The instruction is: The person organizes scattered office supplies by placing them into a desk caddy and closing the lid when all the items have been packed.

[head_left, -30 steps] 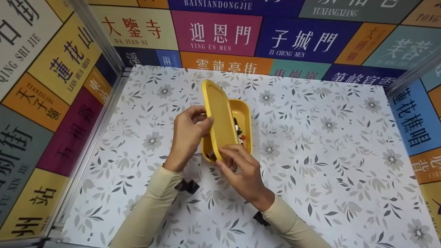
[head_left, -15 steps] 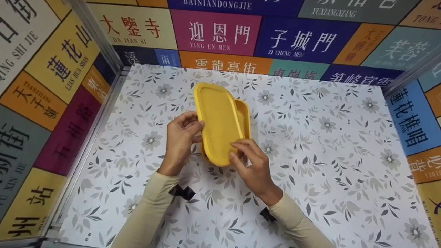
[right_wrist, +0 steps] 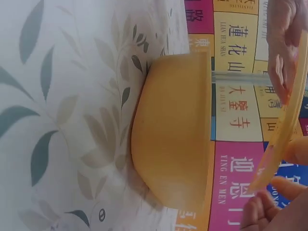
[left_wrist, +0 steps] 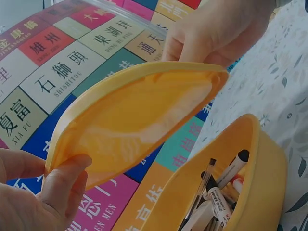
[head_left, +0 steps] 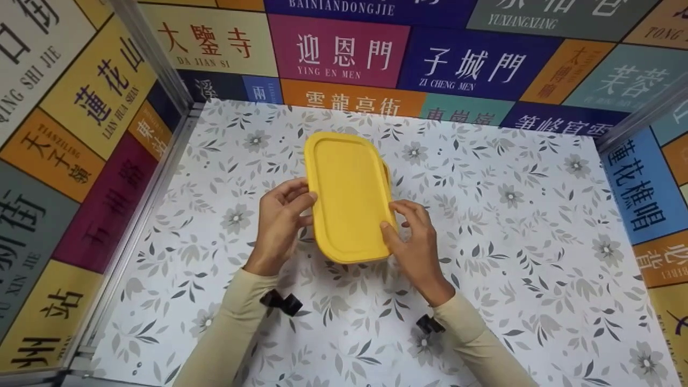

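A yellow lid (head_left: 352, 199) is held over a yellow box (right_wrist: 173, 134), tilted and clear of its rim in the wrist views. From the head view the lid hides almost all of the box. My left hand (head_left: 277, 220) pinches the lid's left edge between thumb and fingers. At the lid's lower right edge, my right hand (head_left: 416, 247) grips with the thumb on top. Inside the box, the left wrist view shows several pens and markers (left_wrist: 219, 197) lying loosely together.
The box stands on a table (head_left: 510, 301) covered in white leaf-and-flower print. Upright panels with coloured lettered blocks (head_left: 338, 54) enclose the table at the back and both sides. Small black devices (head_left: 282, 302) sit at both wrists.
The lid has swung from steeply tilted to flatter, covering the box in the head view. My right hand has shifted right and slightly up with its edge; the left moved slightly left.
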`<act>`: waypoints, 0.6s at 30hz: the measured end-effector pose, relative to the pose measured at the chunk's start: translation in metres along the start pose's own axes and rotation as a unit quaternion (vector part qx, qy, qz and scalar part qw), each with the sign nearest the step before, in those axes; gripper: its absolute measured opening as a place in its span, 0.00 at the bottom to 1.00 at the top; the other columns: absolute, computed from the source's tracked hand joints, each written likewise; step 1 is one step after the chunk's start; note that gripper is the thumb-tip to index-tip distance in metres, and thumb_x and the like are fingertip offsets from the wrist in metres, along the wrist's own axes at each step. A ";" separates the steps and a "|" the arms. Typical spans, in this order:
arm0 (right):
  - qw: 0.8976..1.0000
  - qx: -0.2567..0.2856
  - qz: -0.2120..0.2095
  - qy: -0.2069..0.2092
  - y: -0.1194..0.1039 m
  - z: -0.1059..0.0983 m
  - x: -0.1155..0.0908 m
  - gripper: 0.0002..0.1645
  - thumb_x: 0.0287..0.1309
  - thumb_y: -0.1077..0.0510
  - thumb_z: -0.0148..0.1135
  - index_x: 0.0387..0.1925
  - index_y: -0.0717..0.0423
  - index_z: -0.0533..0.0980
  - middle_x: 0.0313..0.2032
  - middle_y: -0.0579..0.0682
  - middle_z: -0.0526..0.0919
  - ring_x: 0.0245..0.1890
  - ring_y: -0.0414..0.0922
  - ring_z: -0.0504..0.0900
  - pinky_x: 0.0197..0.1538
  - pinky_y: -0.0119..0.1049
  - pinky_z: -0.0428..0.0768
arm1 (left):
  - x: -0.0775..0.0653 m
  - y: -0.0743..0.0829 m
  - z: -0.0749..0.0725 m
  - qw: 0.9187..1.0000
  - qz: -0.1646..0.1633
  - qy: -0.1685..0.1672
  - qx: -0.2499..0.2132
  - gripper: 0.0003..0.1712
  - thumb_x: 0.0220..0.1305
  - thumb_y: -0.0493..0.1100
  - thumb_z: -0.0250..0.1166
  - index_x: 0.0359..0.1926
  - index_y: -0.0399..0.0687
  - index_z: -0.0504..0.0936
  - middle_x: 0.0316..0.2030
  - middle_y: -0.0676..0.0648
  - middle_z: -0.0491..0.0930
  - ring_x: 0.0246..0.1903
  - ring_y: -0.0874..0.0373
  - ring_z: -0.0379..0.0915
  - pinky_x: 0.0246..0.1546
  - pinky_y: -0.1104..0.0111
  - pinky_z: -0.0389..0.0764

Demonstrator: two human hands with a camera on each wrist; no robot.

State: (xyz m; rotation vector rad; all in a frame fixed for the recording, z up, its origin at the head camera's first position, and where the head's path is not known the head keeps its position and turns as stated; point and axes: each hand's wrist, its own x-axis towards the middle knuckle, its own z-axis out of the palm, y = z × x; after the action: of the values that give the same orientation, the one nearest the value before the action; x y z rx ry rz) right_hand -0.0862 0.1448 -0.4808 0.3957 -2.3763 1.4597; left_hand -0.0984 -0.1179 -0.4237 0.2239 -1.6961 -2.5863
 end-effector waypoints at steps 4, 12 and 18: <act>0.996 0.030 0.074 -0.036 0.000 -0.005 0.008 0.26 0.74 0.58 0.72 0.69 0.58 0.81 0.63 0.54 0.82 0.60 0.50 0.81 0.56 0.50 0.83 | 0.001 -0.001 -0.002 1.000 0.000 -0.003 -0.015 0.20 0.69 0.27 0.68 0.60 0.29 0.84 0.51 0.33 0.85 0.44 0.46 0.90 0.33 0.62 0.95; 0.987 0.079 0.140 -0.027 -0.001 -0.008 0.016 0.24 0.77 0.56 0.69 0.69 0.57 0.82 0.52 0.55 0.87 0.49 0.48 0.85 0.48 0.31 0.86 | 0.004 -0.004 -0.005 0.999 -0.013 -0.002 -0.037 0.20 0.69 0.25 0.68 0.61 0.26 0.84 0.50 0.34 0.85 0.44 0.47 0.89 0.36 0.62 0.95; 0.996 0.036 0.084 0.021 0.000 -0.007 0.019 0.16 0.72 0.59 0.73 0.58 0.58 0.89 0.39 0.51 0.86 0.39 0.46 0.86 0.41 0.27 0.86 | 0.005 -0.005 -0.008 0.999 0.017 0.008 0.042 0.20 0.73 0.29 0.69 0.64 0.31 0.86 0.49 0.34 0.85 0.48 0.44 0.90 0.44 0.58 0.94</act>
State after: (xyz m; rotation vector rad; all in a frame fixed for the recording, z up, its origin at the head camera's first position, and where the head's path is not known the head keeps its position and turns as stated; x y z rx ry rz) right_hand -0.1026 0.1501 -0.4704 0.1844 -2.3785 1.6133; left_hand -0.1019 -0.1234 -0.4320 0.2176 -1.7887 -2.4853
